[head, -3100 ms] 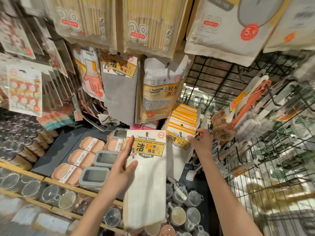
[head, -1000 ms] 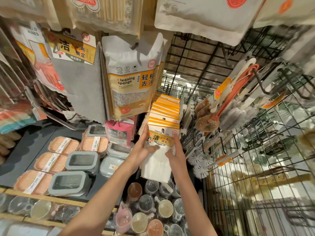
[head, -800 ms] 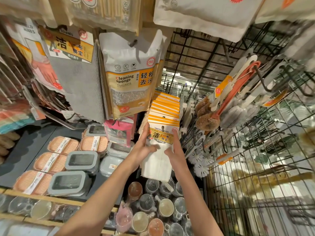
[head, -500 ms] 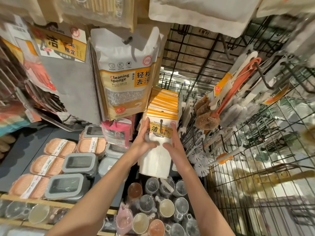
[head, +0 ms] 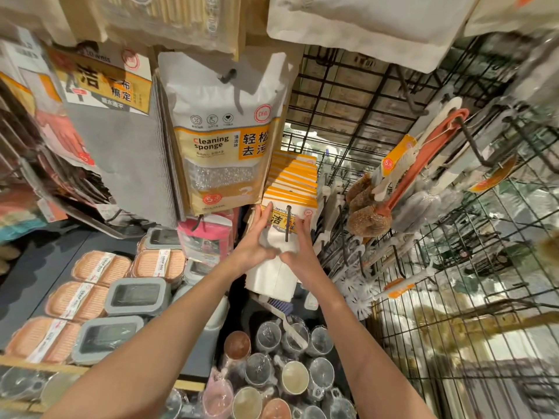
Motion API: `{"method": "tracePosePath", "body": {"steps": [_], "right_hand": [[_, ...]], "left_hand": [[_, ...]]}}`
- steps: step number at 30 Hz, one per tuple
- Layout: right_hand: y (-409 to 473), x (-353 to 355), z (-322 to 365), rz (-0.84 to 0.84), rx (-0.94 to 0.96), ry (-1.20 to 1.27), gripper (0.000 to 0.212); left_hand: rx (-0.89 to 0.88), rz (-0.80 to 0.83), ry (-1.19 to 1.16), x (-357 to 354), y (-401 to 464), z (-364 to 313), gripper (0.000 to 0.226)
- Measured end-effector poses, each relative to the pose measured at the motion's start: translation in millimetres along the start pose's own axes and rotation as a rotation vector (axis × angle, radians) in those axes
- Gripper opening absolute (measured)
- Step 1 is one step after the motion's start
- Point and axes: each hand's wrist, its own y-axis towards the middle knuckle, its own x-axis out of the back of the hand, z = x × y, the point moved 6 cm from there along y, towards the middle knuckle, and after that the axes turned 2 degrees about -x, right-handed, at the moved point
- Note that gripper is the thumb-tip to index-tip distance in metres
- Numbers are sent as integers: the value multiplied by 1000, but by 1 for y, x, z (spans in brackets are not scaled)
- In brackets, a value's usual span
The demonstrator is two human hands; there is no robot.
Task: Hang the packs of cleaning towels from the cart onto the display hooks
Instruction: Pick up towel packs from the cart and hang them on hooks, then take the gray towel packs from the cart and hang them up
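left hand [head: 252, 243] and right hand [head: 299, 246] flank white cleaning towel pack [head: 279, 258], fingers straight, pressed flat on its sides. pack hangs on black display hook [head: 287, 222], front of row of same packs [head: 295, 179], just right of cleaning sponge bag [head: 223, 137].

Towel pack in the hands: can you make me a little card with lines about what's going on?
item: white cleaning towel pack
hook: dark display hook pokes through its header
left hand: presses the pack's left side
right hand: presses its right side
behind: row of same packs
left neighbour: cleaning sponge bag
below: wrapped cups
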Motion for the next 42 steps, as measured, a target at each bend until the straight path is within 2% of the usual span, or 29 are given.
{"method": "tracePosePath", "body": {"steps": [5, 12, 15, 21, 24, 28, 33, 37, 42], "right_hand": [[5, 4, 0, 35, -53, -12, 91], [-11, 13, 11, -7, -52, 55, 88], [-22, 14, 17, -10, -64, 80, 88], [-55, 18, 29, -11, -102, -5, 85], [-79, 25, 36, -39, -84, -6, 78], [-105, 31, 47, -79, -40, -24, 67], [-133, 15, 72, 5, 112, -101, 58], [-160, -7, 99, 82, 249, -305, 59], [-202, -51, 139, 195, 475, -419, 59]], "left_hand": [[0, 18, -46, 0, 3, -4, 109], [7, -8, 8, 0, -3, -7, 109], [40, 5, -54, -3, -14, -10, 107], [109, 33, -53, -12, -51, -18, 87], [80, -39, -81, -11, -70, -26, 74], [16, -146, 4, 2, -104, -41, 68], [-97, -274, 150, 23, -165, -74, 69], [-117, -400, 298, 37, -225, -99, 70], [-93, -573, 352, 61, -327, -95, 70]]}}
